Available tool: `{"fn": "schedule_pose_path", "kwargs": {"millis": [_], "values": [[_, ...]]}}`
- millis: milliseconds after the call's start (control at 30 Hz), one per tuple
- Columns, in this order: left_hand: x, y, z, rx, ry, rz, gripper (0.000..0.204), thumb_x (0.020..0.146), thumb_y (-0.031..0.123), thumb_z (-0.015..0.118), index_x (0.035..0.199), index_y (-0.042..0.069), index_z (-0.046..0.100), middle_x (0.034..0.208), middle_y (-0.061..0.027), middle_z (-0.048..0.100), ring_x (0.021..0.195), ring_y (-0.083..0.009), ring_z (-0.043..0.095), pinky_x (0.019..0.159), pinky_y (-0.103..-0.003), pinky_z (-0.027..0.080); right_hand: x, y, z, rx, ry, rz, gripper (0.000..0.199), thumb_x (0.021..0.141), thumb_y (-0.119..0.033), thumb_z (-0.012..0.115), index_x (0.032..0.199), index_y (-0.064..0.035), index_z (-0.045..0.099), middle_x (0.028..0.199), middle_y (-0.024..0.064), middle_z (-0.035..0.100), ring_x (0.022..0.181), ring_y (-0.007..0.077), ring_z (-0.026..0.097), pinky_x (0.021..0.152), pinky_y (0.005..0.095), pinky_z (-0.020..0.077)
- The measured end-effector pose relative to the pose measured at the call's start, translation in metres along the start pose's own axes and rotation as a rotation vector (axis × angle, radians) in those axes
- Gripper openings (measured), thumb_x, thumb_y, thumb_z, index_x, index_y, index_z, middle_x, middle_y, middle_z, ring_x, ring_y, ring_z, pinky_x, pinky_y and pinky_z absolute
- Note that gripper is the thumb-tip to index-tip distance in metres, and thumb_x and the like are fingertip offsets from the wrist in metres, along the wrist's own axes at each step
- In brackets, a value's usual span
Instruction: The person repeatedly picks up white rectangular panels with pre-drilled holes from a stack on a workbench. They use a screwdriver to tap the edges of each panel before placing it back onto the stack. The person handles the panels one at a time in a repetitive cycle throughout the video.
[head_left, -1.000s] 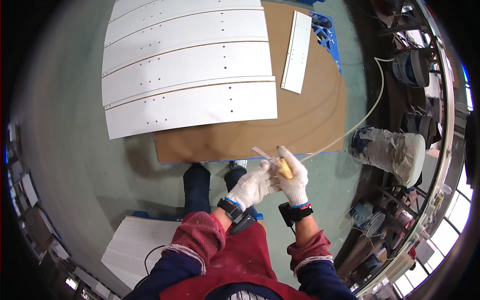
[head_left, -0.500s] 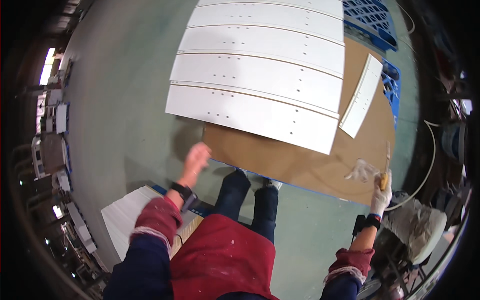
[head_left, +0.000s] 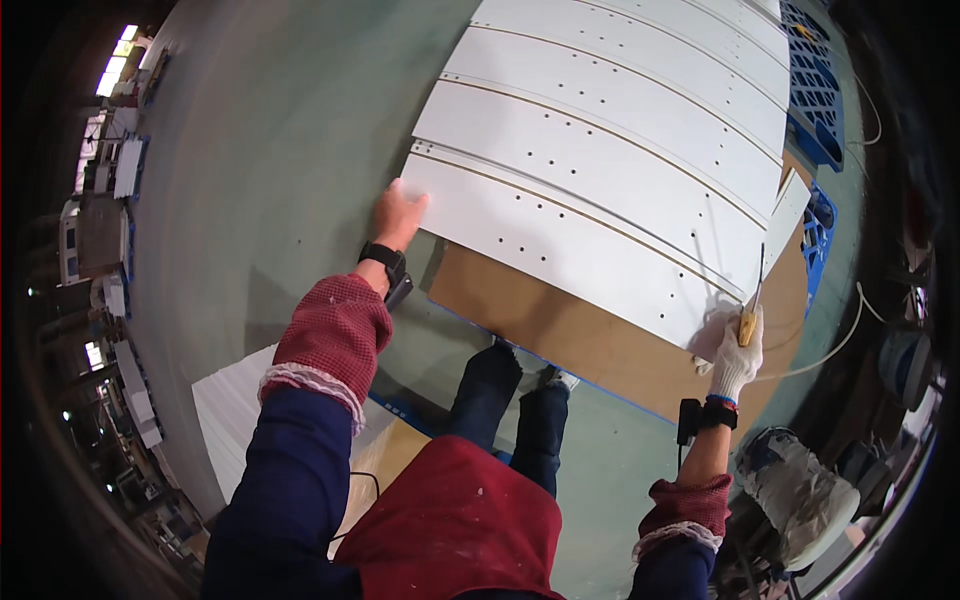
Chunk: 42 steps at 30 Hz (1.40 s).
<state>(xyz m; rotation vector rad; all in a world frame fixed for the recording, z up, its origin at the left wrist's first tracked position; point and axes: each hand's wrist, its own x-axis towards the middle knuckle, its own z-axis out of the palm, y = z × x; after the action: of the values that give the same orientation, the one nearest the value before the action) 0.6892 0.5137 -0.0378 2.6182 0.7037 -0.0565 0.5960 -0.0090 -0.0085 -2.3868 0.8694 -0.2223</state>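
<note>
White panel point(head_left: 590, 255) lies gripped at its left end by the left hand point(head_left: 400, 217); the right hand point(head_left: 738, 358) clutches a tool point(head_left: 747, 328).

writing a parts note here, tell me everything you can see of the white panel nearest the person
The white panel is a long, flat, smooth-looking board, perhaps coated wood, with groups of small dark holes toward each end and a thin brown line along its far side. It lies slantwise in view, its near edge over the brown sheet. The bare left hand holds its left end; the gloved right hand is at its right end, contact unclear.
</note>
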Motion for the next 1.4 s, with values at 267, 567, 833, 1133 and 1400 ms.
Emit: {"fn": "schedule_pose_path", "kwargs": {"millis": [267,567,833,1133,1400], "values": [[-0.044,-0.029,-0.023,-0.288,-0.105,0.000,0.075,0.067,0.019,0.072,0.133,-0.001,0.043,0.120,-0.0251,0.055,0.113,-0.0369,0.054,0.094,-0.039,0.044,0.006,0.022,0.005,-0.010,-0.026,0.016,0.049,0.084,-0.027,0.069,0.129,-0.0096,0.055,0.103,0.0123,0.068,0.092,0.0180,0.065,0.083,0.0307,0.0498],[-0.065,-0.048,-0.013,0.371,-0.040,0.379,0.095,0.064,0.006,0.075,0.144,0.010,0.026,0.115,-0.0157,0.039,0.107,-0.0339,0.044,0.089,-0.045,0.039,0.013,0.039,0.010,0.042,-0.066,0.014,0.044,0.085,-0.024,0.068,0.123,-0.0047,0.057,0.099,0.0078,0.067,0.087,0.0134,0.062,0.079,0.0283,0.0491],[-0.053,-0.036,-0.068,0.646,0.099,0.895,0.061,0.075,0.006,0.062,0.133,0.003,0.044,0.137,-0.0160,0.036,0.123,-0.0327,0.041,0.096,-0.052,0.038,0.021,0.031,-0.021,0.410,-0.217,0.122,0.038,0.086,-0.009,0.065,0.123,-0.0029,0.056,0.090,0.0030,0.062,0.081,0.0097,0.061,0.069,0.0225,0.0505],[-0.132,0.010,-0.192,-0.082,-1.316,0.344,0.043,0.089,0.037,0.057,0.107,-0.003,0.059,0.090,-0.0186,0.067,0.082,-0.0278,0.063,0.078,-0.035,0.048,-0.024,0.010,-0.180,0.214,-0.222,-0.243,0.039,0.083,-0.002,0.064,0.121,-0.0037,0.057,0.101,0.0073,0.064,0.087,0.0166,0.062,0.077,0.0281,0.0521],[-0.210,0.011,-0.183,-0.361,-1.347,0.041,0.046,0.085,0.029,0.062,0.117,-0.004,0.057,0.105,-0.0084,0.065,0.094,-0.0161,0.057,0.088,-0.030,0.044,-0.126,-0.109,-0.183,-0.335,-0.909,-0.560,0.038,0.076,-0.020,0.067,0.112,-0.0138,0.059,0.099,0.0117,0.066,0.087,0.0312,0.065,0.075,0.0408,0.0536]]}}
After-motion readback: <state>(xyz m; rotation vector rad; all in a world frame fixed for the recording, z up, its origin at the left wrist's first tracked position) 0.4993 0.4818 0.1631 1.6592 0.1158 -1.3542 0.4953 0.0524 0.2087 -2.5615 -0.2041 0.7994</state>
